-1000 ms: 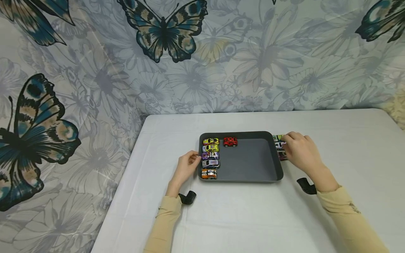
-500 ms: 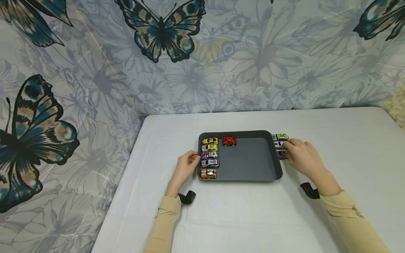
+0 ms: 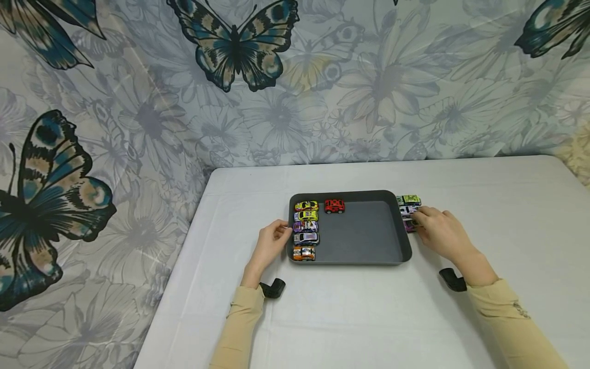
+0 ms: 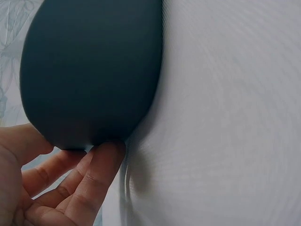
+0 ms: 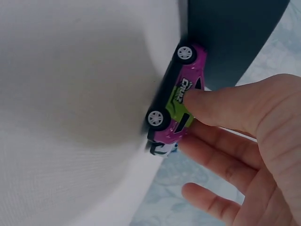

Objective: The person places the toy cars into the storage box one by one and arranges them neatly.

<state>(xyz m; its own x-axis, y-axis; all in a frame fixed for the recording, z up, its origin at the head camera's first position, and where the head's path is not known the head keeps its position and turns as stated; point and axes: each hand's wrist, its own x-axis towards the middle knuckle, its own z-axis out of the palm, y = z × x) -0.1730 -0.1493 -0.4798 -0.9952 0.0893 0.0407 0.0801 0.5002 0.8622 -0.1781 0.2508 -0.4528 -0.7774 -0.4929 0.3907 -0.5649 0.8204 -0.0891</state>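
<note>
My right hand [image 3: 440, 233] is at the tray's right end, pinching a purple-and-green toy car [image 5: 200, 59] between thumb and fingers. The car is low, close to the tabletop and the tray wall. A white toy car [image 3: 407, 210] and a lime-green toy car [image 3: 409, 199] stand behind it in a line, also outside the tray. At the opposite end, my left hand [image 3: 272, 240] holds the dark grey tray [image 3: 359, 230] by its left edge. Inside the tray, several toy cars [image 3: 306, 226] form a column along the left side, with a red toy car [image 3: 334, 206] near the back wall.
A white cloth covers the table [image 3: 350, 318]. Behind it hangs a patterned fabric [image 3: 281, 118] with butterflies and flowers. Black wrist cameras [image 3: 273, 288] stick out beside both forearms.
The right hand has shifted slightly to the right and down, uncovering more of the lime-green car. My left hand keeps its place on the tray.
</note>
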